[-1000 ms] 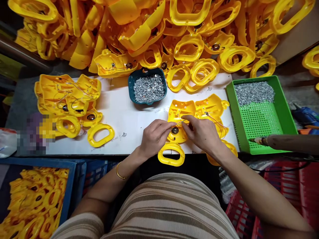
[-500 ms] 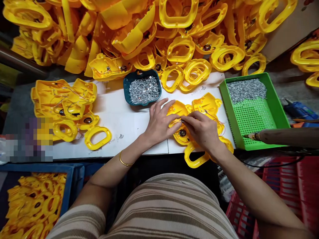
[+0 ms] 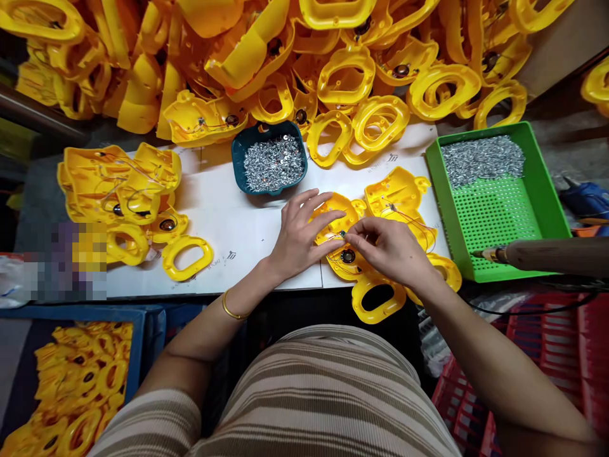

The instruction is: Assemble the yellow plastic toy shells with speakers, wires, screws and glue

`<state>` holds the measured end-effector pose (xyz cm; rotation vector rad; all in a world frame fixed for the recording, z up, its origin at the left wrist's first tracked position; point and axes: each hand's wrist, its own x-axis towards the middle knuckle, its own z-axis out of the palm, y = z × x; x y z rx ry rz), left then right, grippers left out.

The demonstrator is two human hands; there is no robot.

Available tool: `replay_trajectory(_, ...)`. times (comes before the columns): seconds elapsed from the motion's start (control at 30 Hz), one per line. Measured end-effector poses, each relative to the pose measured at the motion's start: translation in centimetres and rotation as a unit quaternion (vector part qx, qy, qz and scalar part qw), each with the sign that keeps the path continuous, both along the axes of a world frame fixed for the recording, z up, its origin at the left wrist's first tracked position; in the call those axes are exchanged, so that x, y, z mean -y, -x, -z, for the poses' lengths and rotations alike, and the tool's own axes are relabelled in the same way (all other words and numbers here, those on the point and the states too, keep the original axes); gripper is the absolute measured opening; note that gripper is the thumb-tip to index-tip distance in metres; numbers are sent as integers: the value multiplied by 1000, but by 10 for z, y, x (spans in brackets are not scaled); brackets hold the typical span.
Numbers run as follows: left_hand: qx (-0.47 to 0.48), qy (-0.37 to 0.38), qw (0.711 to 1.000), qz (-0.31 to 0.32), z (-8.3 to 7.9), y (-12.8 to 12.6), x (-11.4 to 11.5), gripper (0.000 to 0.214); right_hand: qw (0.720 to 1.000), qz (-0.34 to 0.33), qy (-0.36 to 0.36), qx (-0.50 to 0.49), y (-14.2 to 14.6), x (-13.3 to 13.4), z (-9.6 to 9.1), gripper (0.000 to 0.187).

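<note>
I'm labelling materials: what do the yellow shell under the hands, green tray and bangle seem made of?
Yellow shell: probably plastic, glossy, with moulded contours.
Green tray: likely plastic, smooth, perforated floor.
Bangle: apparently metal, shiny gold; plating unclear.

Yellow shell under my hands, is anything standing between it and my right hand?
Nothing visible blocks the right hand: its fingertips pinch a small part over the yellow shell. The left hand is spread over the shell's left side.
</note>
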<state>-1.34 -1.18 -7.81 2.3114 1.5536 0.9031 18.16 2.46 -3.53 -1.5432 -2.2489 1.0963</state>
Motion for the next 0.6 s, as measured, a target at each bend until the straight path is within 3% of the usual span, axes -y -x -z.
replay_trajectory(0.13,-19,11,1000,9,0,-1,-2,18,1000,-5,-3,-20,-2,-1,6,32)
replay_trajectory(0.23,0,31,999,-8,1,0,-3,15,997,2,-77,-24,-6,10,1,33)
replay_trajectory(0.33,29,46,998,-29,2,1,-3,15,991,-52,-118,38,-8,30,-9,24)
replay_trajectory(0.43,50,46,997,-33,4,1,-3,16,983,-109,-97,115,-5,45,-13,26)
replay_trajectory(0.6,57,33,997,-29,7,-1,-3,15,985,-104,-22,135,6,48,-7,26)
